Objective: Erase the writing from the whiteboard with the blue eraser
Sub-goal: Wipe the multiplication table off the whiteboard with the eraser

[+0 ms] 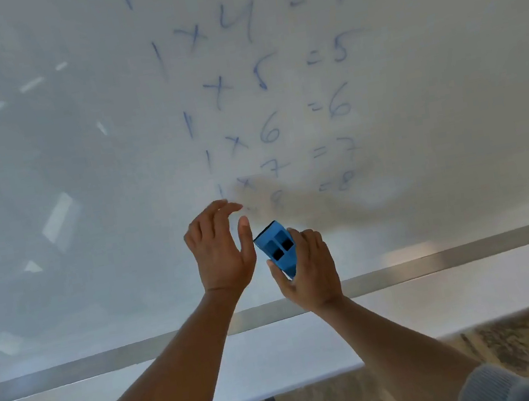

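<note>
The whiteboard (pixel 445 85) fills nearly the whole view, its metal bottom rail (pixel 438 259) running from about 8 o'clock up to 3 o'clock, with a white ledge (pixel 314 348) below it and mottled floor (pixel 522 350) at 5 o'clock. Bare board lies wide open toward 9 o'clock, marked only by light reflections, and toward 3 o'clock as well — the room for sweeping is on both sides of the writing.

The writing (pixel 260 72) is a column of blue sums running from 12 o'clock down to centre: 1 x 4 = 4, 1 x 5 = 5, 1 x 6 = 6, 1 x 7 = 7, and a faint line ending = 8. The lowest lines look smeared and pale, with shadow lying over them.

The blue eraser (pixel 277 248) sits just below centre, near the bottom of the column and above the rail. It is a bright blue block with two dark rectangular recesses on its facing side, tilted with its upper end toward 11 o'clock. The right hand (pixel 308 266) holds it, fingers wrapped over one long edge and thumb along the other.

The left hand (pixel 220 245) is just beside the eraser at its 9 o'clock — fingers loosely arched, thumb upright, holding nothing, thumb tip close to the eraser's upper corner. A grey sleeve (pixel 493 386) shows at 5 o'clock.
</note>
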Demonstrator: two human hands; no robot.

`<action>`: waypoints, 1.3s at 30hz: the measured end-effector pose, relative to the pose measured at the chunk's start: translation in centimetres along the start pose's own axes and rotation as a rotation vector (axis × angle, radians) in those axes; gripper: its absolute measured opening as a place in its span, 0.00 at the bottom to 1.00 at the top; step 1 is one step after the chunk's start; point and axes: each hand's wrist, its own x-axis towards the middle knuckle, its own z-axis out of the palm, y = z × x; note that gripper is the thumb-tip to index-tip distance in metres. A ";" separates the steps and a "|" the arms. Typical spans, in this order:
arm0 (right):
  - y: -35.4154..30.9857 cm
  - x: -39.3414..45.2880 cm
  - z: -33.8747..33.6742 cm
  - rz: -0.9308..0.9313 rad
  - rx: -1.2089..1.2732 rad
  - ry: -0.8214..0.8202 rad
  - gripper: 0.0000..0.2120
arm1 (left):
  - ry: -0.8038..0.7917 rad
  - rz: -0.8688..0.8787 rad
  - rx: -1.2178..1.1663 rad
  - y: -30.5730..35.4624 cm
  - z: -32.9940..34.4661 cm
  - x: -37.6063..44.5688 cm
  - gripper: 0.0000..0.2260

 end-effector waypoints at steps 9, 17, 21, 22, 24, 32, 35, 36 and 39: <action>-4.2 9.0 -4.8 0.015 0.148 0.227 0.32 | 0.321 0.152 -0.020 2.3 -5.5 12.1 0.17; -7.8 16.4 -9.3 -0.062 0.168 0.414 0.36 | 0.399 0.212 0.023 3.6 -10.2 19.5 0.20; -8.8 19.4 -10.7 -0.133 0.128 0.456 0.37 | 0.379 0.204 0.084 3.9 -11.9 22.3 0.22; -9.0 20.1 -11.0 -0.147 0.120 0.466 0.37 | 0.376 0.201 0.097 3.9 -12.3 23.0 0.22; -9.5 21.7 -11.5 -0.169 0.112 0.484 0.38 | 0.374 0.199 0.122 3.9 -13.0 24.3 0.22; -12.7 28.1 -14.0 -0.251 0.058 0.525 0.39 | 0.383 0.157 0.160 3.8 -15.0 29.5 0.22; -14.3 30.4 -14.6 -0.278 0.040 0.540 0.37 | 0.372 0.147 0.160 3.5 -15.2 30.8 0.23; -14.8 31.2 -14.8 -0.292 0.031 0.547 0.36 | 0.373 0.143 0.158 3.4 -15.3 31.2 0.23; -16.5 33.7 -15.5 -0.329 -0.012 0.554 0.31 | 0.374 0.144 0.139 3.0 -15.2 32.0 0.24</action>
